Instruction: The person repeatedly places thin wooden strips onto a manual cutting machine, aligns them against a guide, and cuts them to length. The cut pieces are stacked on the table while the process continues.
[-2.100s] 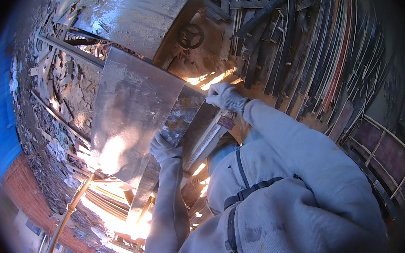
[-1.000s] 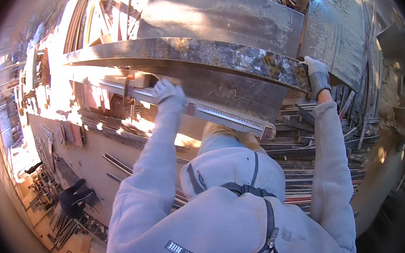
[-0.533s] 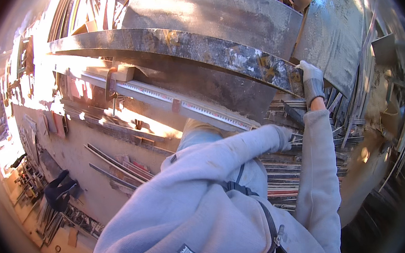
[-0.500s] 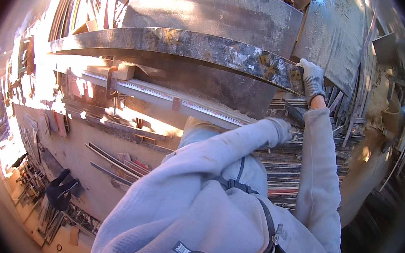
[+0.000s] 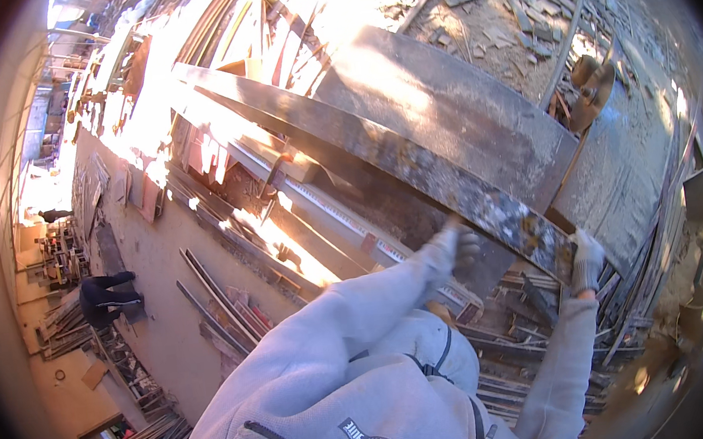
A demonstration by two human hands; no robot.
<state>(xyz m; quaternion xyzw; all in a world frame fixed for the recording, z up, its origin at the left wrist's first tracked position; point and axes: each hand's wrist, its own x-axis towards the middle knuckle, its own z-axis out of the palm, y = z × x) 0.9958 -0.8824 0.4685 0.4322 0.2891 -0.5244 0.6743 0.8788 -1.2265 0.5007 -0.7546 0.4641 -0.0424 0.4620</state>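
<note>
A long board (image 5: 413,160) with a worn, dark, paint-spotted face lies slantwise across a metal saw table (image 5: 458,97). My right hand (image 5: 588,261), in a pale knitted glove, is closed round the board's near right end. My left hand (image 5: 466,249), in a greyish glove, is beside the board's lower edge, over the table; motion smears its fingers, and whether it touches the board cannot be made out. Along the table's near edge runs a rail with a measuring strip (image 5: 329,207). A rusty clamp (image 5: 278,169) and a wood block (image 5: 301,169) sit by that rail.
A round saw blade (image 5: 594,96) stands at the far right of the table. Wood scraps (image 5: 518,17) litter the ground beyond. Stacked strips (image 5: 509,398) lie below my arms, and more strips (image 5: 218,302) lie at left. Another person (image 5: 108,299) in dark clothes bends at far left.
My view has turned, so the board now slants more steeply. My left hand has moved up from near my body to the board's edge. My right hand stays on the board's end.
</note>
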